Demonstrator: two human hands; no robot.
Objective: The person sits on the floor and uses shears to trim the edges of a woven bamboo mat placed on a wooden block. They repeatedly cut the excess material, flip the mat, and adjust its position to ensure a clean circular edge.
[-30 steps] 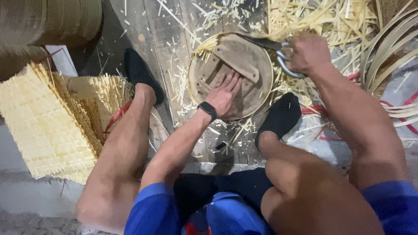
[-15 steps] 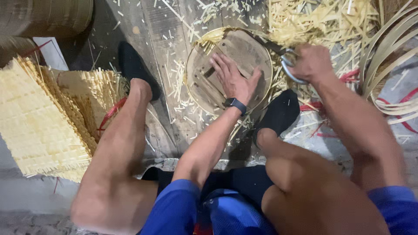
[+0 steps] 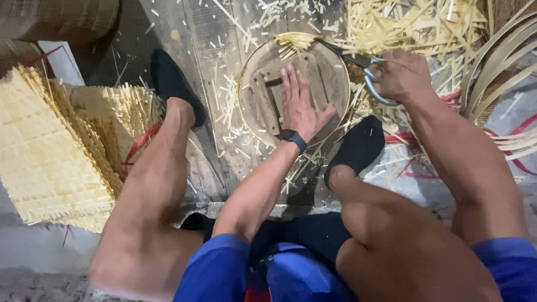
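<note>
Left hand (image 3: 299, 103) lay flat, fingers spread, on the round wooden form (image 3: 268, 84) between the feet. Right hand (image 3: 404, 75) gripped scissors (image 3: 363, 70) at its rim. Dark floor planks (image 3: 196, 33) were littered with pale bamboo trimmings (image 3: 403, 22); stacked woven mats (image 3: 50, 145) sat to the left.

Stacked at far left: pale woven bamboo mats (image 3: 42, 151), edges fringed with loose strip ends, a red band (image 3: 140, 145) looped just beside. Above them, a rolled mat (image 3: 61, 19) in the top corner. Strewn over the dark plank floor (image 3: 196, 33): yellow bamboo trimmings (image 3: 403, 25) (thickest at upper right). Curved along the right edge: long bent bamboo strips (image 3: 503, 61).
</note>
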